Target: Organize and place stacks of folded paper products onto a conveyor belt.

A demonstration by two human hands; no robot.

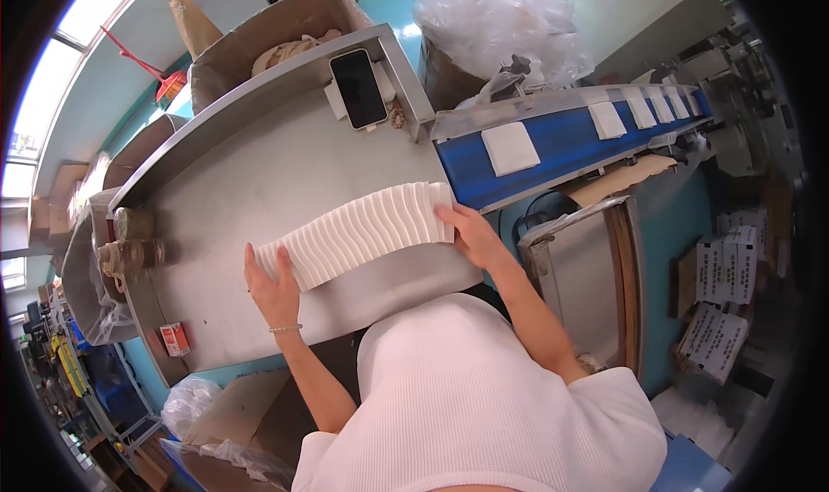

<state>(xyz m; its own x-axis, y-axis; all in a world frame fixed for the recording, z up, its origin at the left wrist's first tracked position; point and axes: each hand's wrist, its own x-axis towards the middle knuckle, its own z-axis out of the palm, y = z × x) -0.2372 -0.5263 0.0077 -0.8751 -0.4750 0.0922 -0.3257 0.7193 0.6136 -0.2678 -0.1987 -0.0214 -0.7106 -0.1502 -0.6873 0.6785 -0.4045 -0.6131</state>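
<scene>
A long, slightly curved row of folded white paper napkins (pixel 358 233) stands packed on edge across the metal table. My left hand (pixel 273 289) holds the row's left end, its thumb lying over the napkins and its straight fingers round the outer side. At the right end, my right hand (pixel 471 235) grips the last napkins, thumb and fingertips on their face and edge. That end of the row lies close to the blue conveyor belt (pixel 566 151). Flat white napkin squares (pixel 510 147) sit spaced out along the belt.
The metal table (pixel 216 198) has raised walls at its back and left. A phone (pixel 359 88) rests near the back right corner. Twine rolls (pixel 131 256) and a small red-and-white box (pixel 174 339) are at the left edge. Cardboard boxes (pixel 259 47) stand behind; a metal-framed panel (pixel 587 289) is right.
</scene>
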